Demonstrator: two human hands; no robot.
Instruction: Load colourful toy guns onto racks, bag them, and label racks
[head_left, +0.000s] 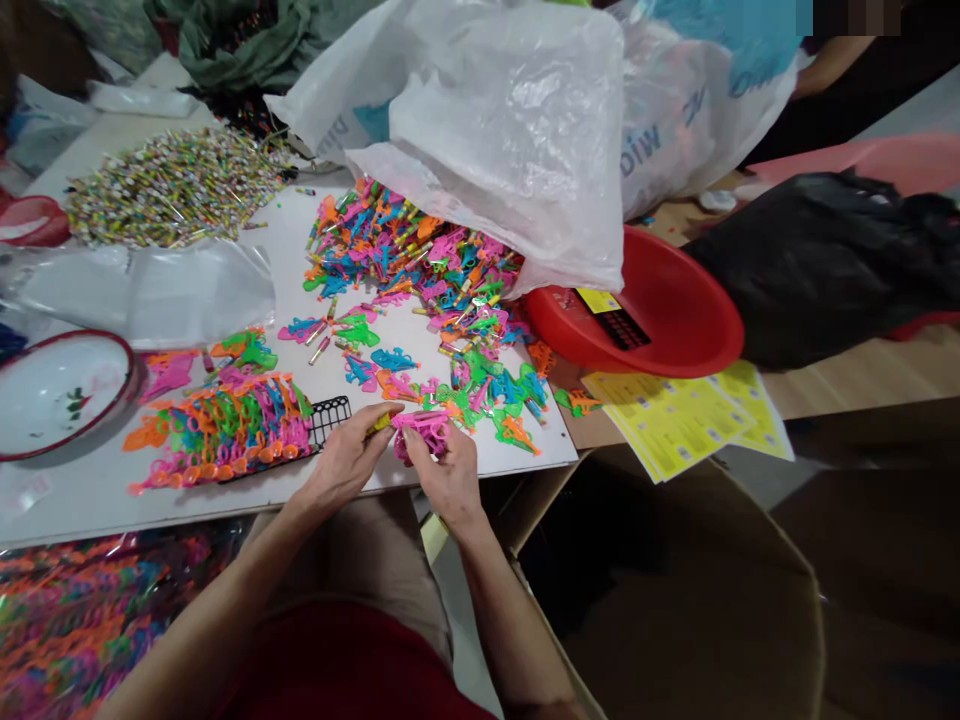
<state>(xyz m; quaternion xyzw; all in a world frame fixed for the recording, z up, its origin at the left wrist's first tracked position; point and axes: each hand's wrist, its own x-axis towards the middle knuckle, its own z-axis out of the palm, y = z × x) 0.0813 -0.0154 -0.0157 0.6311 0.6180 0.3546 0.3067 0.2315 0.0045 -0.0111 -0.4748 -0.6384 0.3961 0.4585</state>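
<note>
The pink toy (426, 424) looks like smooth plastic. By the right edge of the smooth worktop (289, 225), the red basin (694, 310) looks glossy plastic, the yellow sheets (667, 420) paper; the black bag (817, 265) is crinkled, shiny film.

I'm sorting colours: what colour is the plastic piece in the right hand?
The plastic piece is pink, seen best in the head view.

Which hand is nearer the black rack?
Left. The left hand is beside the bare end of the black rack; the right hand is farther right, beyond the left, holding a pink toy.
</note>
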